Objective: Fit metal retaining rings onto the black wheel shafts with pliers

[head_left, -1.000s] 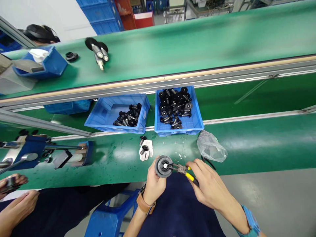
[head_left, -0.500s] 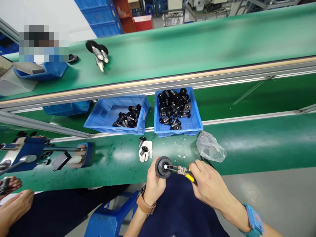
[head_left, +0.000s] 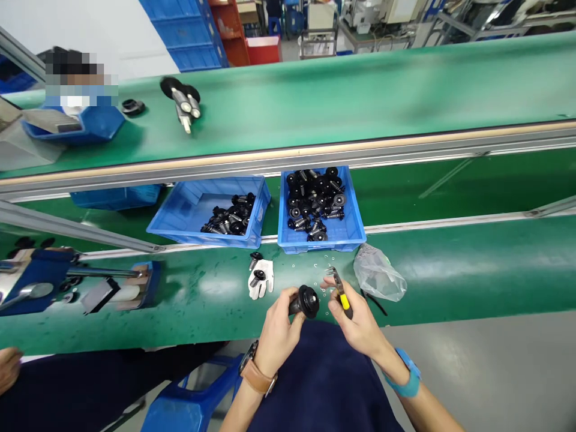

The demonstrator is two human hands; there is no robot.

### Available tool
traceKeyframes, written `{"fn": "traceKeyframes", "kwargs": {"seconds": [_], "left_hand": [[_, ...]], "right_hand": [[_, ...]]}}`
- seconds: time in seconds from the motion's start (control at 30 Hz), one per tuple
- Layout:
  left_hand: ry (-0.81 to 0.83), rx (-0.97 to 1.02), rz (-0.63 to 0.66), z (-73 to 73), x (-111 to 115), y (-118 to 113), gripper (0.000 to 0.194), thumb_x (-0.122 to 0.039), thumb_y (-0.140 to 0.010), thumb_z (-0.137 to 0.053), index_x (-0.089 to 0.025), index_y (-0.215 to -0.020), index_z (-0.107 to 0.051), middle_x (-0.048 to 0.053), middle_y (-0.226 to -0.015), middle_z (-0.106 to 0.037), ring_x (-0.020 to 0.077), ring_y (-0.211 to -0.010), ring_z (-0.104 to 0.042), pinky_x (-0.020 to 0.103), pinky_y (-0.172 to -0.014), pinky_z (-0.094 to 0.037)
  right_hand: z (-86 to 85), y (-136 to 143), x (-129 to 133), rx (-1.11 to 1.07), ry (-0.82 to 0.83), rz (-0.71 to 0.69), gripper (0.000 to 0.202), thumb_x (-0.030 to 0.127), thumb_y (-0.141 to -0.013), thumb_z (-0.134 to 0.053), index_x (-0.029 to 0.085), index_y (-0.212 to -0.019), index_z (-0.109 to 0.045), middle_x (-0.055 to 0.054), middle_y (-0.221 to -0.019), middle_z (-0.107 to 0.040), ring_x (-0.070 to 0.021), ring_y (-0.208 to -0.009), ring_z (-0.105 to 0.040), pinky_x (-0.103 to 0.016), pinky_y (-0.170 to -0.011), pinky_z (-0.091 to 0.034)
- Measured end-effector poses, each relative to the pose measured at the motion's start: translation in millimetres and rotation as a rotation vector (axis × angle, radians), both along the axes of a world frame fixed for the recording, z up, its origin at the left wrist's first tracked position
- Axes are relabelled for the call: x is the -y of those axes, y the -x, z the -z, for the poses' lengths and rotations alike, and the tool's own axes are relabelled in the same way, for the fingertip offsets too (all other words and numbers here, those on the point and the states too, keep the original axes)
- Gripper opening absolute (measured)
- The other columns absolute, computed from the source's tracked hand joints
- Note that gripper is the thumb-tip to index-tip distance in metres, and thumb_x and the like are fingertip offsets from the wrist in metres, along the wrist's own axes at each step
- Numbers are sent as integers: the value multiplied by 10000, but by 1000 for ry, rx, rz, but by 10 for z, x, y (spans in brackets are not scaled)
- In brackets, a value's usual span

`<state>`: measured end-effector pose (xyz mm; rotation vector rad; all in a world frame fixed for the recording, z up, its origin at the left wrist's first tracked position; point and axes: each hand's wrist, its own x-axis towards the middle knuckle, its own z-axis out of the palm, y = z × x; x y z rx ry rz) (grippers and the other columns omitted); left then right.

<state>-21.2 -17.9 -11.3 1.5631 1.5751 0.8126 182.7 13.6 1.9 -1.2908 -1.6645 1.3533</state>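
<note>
Head view: your left hand is curled snugly around the stem of a black wheel part. That part is up in front of you, nearer to you than the white glove and to the right of it. Its round face, with a pale tip in the middle, turns toward your other hand. Your right hand, farther right of the glove, is half closed around pliers with yellow and black handles. The tips of the pliers point away from you and do not touch the part.

The glove lies flat on the green counter. One small black piece sits on top of it, and another black piece is at its far edge. Small pale rings are scattered to the right of the glove. Past them is a clear plastic bag. Behind the glove, a blue bin sits to the left, and a second blue bin sits to the right. Both have black parts inside.
</note>
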Motion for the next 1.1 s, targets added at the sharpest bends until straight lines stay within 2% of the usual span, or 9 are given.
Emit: {"fn": "traceKeyframes", "kwargs": {"seconds": [0.13,0.23,0.3,0.37,0.5,0.67,0.83,0.97,1.1], "left_hand": [[-31,-82,89,-120,-2,-38,161,-212,-911,-635,-240,-1044,-548,30,-934,-713,208,-833,-699,300,-735,-529],[-84,-126,137,-194,4,-25,133,-240,-924,-643,-237,-1023,-554,29,-909,-709,202,-800,-695,292,-714,-519],[-94,-148,142,-226,6,6,122,-246,-928,-643,-235,-1016,-558,31,-907,-712,202,-794,-697,289,-703,-518],[-93,-167,146,-241,4,41,122,-244,-926,-647,-234,-1014,-564,34,-914,-714,206,-800,-700,291,-695,-518],[-87,-160,153,-230,4,86,138,-234,-916,-658,-235,-1023,-572,43,-952,-720,213,-842,-708,294,-704,-526],[-61,-129,195,-207,14,90,166,-233,-900,-669,-242,-1038,-577,43,-982,-722,214,-871,-710,297,-731,-536],[-5,-95,250,-211,23,89,157,-186,-903,-619,-244,-1021,-534,40,-992,-708,213,-873,-698,305,-750,-524],[91,-85,265,-195,13,101,149,-173,-894,-592,-244,-977,-489,19,-884,-687,219,-798,-678,306,-694,-489],[132,-8,250,-101,-27,109,154,-187,-877,-602,-234,-995,-513,23,-899,-689,205,-781,-656,303,-698,-470]], "right_hand": [[156,69,-56,-219,78,-12,533,594,-978,-492,223,-1357,-548,-45,-955,-613,-182,-827,-559,-347,-865,-485],[335,44,-40,-335,244,-15,540,640,-953,-506,199,-1251,-598,-20,-837,-587,-158,-704,-524,-306,-714,-490],[428,19,-5,-388,360,-16,513,620,-963,-501,188,-1223,-598,2,-760,-553,-138,-619,-469,-270,-594,-440],[466,-2,37,-420,386,1,513,603,-970,-497,183,-1253,-580,-17,-811,-585,-134,-623,-460,-272,-592,-435],[366,-27,98,-306,290,12,598,636,-958,-489,204,-1368,-531,-98,-1114,-630,-156,-739,-518,-308,-703,-489],[192,-10,91,-321,236,-120,824,769,-817,-605,204,-1412,-522,-107,-1154,-640,-215,-891,-604,-336,-789,-525],[181,30,38,-297,193,-158,665,558,-799,-774,213,-1332,-575,-96,-1207,-665,-263,-1113,-633,-398,-1002,-491],[144,37,-8,-191,112,-216,619,460,-807,-796,225,-1336,-578,-95,-1247,-665,-262,-1128,-634,-405,-1009,-485],[118,48,-56,-120,83,-243,610,468,-820,-778,234,-1348,-579,-97,-1254,-667,-272,-1137,-628,-424,-1004,-487]]}}
